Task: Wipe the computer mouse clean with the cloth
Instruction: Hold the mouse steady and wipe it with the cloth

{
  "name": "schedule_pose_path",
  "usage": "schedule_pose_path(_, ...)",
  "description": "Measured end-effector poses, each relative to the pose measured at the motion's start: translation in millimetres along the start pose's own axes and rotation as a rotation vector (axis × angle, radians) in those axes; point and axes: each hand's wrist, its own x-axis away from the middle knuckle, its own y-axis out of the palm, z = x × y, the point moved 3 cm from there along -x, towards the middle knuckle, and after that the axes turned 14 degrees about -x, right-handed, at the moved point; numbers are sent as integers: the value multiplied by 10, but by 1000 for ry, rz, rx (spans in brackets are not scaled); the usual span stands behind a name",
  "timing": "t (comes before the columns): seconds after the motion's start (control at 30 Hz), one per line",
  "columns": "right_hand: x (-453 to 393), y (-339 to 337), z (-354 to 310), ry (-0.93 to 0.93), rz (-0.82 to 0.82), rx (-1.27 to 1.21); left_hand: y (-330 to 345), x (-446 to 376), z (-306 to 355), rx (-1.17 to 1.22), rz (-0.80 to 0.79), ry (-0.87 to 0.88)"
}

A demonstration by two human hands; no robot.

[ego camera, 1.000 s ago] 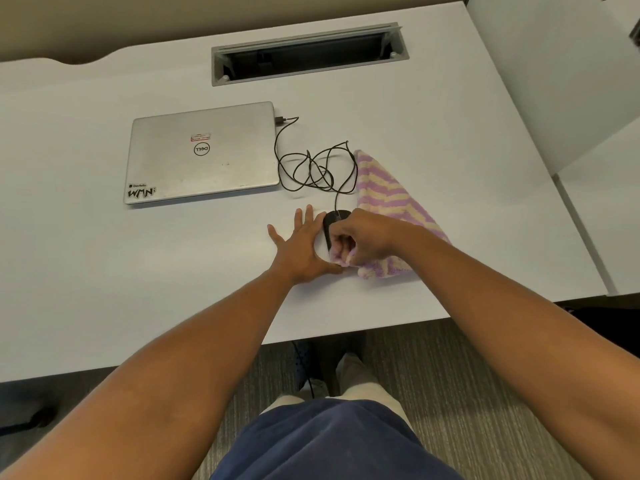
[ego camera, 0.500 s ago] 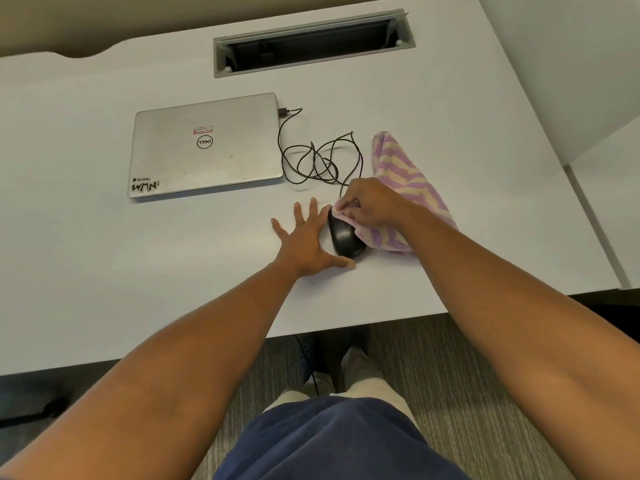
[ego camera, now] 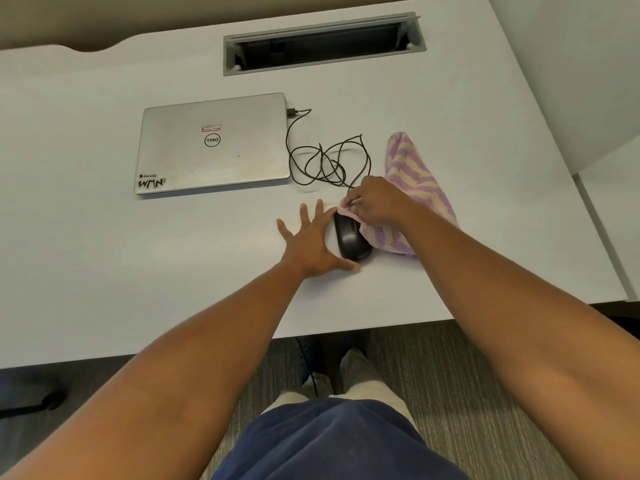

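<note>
A black wired computer mouse (ego camera: 350,240) lies on the white desk (ego camera: 173,271). My left hand (ego camera: 311,244) rests flat on the desk with fingers spread, its thumb and palm edge against the mouse's left and near side. My right hand (ego camera: 375,204) grips a purple-and-cream striped cloth (ego camera: 414,181) and presses a bunched corner onto the mouse's far end. The rest of the cloth trails away to the right and back behind my wrist.
A closed silver laptop (ego camera: 213,143) lies at the back left, with the mouse's tangled black cable (ego camera: 322,161) plugged into its right side. An open grey cable slot (ego camera: 323,43) is set in the desk's far part. The desk's near edge runs just below my forearms.
My right hand has slid the cloth from the mouse's near end to its far end, uncovering most of the mouse's body. My left hand has stayed in place.
</note>
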Motion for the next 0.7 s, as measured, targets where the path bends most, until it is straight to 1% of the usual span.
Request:
schedule_pose_path(0.1, -42, 59, -56, -3, 88, -23, 5, -1, -7, 0, 4, -3)
schedule_pose_path(0.17, -45, 89, -92, 7, 94, -61, 14, -6, -10, -6, 5, -3)
schedule_pose_path(0.3, 4, 128, -179, 10, -21, -28, 22, -10, -18, 12, 18, 6)
schedule_pose_path(0.43, 94, 218, -285, -43, -173, 125, 44, -13, -36, 56, 29, 11)
schedule_pose_path(0.5, 142, 267, -297, -75, -201, 146, 40, -21, -32, 59, 32, 13)
schedule_pose_path(0.63, 289, 277, -289, -196, -282, 168, 19, -21, -4, 34, 20, 21)
schedule_pose_path(0.7, 359, 244, -265, -211, -323, 137, 17, -19, -15, 18, 14, 16)
